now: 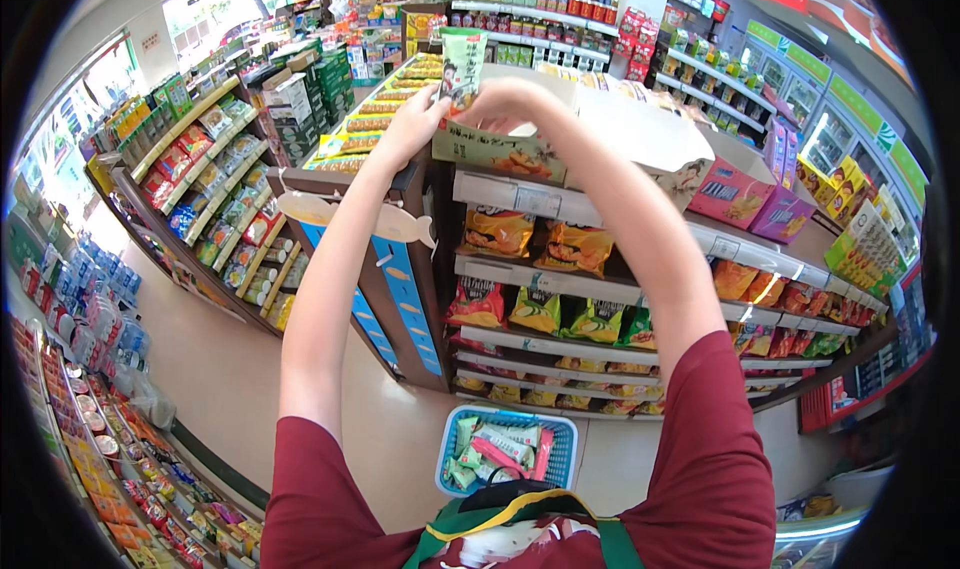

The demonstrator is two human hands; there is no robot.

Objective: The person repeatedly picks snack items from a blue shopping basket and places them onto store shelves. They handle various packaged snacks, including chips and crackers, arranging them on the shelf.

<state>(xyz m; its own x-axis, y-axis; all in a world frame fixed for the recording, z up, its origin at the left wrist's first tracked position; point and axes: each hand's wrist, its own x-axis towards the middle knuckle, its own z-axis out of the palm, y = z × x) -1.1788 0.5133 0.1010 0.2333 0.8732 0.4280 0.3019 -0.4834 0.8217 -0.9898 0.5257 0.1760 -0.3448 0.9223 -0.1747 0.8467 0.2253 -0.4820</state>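
Upright in my left hand point(417, 125) is a green snack packet point(463, 53) with printed writing, pinched near its lower end. Just right of it, my right hand point(504, 102) bends down over the open top of a pale printed cardboard display carton point(499, 153). Its fingers are partly hidden and blurred, so whether they grip anything is unclear. The carton stands on the top of a snack shelf unit. Close behind my left hand, rows of yellow-wrapped snacks point(371, 123) lie on a display top.
On the floor before me stands a blue plastic basket point(571, 464) holding several green, white and pink packets. Shelves below the carton hold bagged chips point(499, 231). Pink and purple boxes point(731, 190) stand farther right. A fish-shaped board point(401, 225) hangs at the shelf end.
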